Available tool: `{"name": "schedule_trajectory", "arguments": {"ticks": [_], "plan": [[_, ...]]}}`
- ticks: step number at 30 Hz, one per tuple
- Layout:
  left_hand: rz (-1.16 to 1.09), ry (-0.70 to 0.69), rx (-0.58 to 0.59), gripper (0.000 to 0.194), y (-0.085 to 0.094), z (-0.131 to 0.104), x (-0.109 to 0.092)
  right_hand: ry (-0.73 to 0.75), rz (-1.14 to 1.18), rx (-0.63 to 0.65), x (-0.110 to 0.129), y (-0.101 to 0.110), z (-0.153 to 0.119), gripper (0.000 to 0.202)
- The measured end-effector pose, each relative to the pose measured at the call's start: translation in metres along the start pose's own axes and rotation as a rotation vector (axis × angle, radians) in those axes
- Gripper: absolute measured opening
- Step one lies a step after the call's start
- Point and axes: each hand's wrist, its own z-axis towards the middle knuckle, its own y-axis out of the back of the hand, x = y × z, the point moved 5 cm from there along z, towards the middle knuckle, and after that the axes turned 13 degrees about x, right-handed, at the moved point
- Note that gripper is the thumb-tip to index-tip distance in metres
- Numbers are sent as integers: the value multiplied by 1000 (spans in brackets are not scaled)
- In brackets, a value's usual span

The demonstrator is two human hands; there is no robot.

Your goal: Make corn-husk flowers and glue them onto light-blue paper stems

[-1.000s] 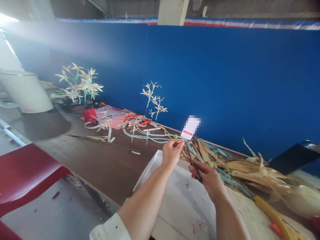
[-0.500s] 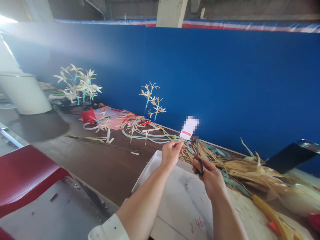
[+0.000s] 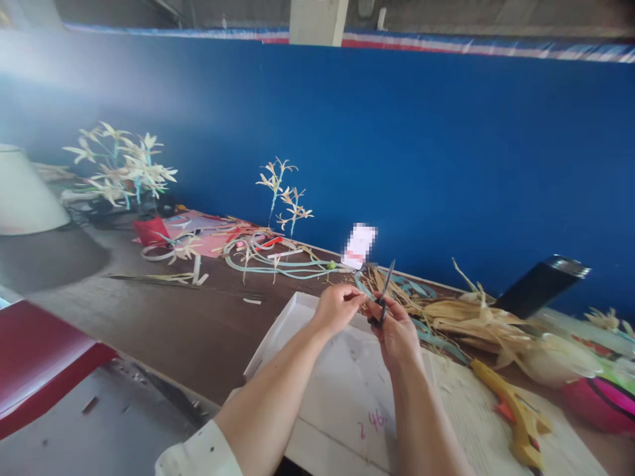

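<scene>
My right hand (image 3: 397, 330) is wrapped round the handles of black-handled scissors (image 3: 387, 287), whose blades point up and away. Just left of it, my left hand (image 3: 338, 307) has thumb and fingers pinched together on something too small to make out. The fingertips of both hands are close together above the far edge of a shallow white box (image 3: 342, 377). Beyond them a phone (image 3: 359, 248) with a lit screen leans near the blue wall. Dried husk strips (image 3: 461, 319) lie to the right of the hands.
Husk-flower stems (image 3: 276, 185) stand by the wall, and a red pot (image 3: 151, 231) of pale flowers is at left. Pale blue tubing (image 3: 297, 270) curls over the table. On the right are a black bottle (image 3: 538, 287), a yellow glue gun (image 3: 518, 416) and a pink pouch (image 3: 600, 404).
My right hand and the scissors have come closer to my left hand, and the blades show more clearly. The whole view has shifted, bringing the pink pouch further into sight.
</scene>
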Motion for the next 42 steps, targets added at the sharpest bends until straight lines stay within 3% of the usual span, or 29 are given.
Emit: {"name": "schedule_trajectory", "arguments": {"ticks": [3, 8, 18, 28, 35, 38, 42], "plan": [[-59, 38, 25, 23, -2, 1, 4, 24, -22, -10, 1, 0, -1, 51], [-116, 158, -88, 26, 4, 2, 16, 26, -69, -64, 5, -2, -4, 50], [-166, 164, -79, 29, 1, 6, 24, 24, -90, -97, 6, -3, -4, 52], [-268, 233, -10, 22, -2, 4, 11, -4, -55, -68, -1, -2, -2, 54], [-428, 244, -67, 15, -3, 6, 21, 6, -88, -42, -2, -4, -2, 55], [-377, 231, -122, 15, 2, 7, 22, -5, -243, -81, 5, 0, -4, 57], [-312, 186, -185, 19, 10, 6, 23, -150, -702, -152, 10, 15, -5, 54]]}}
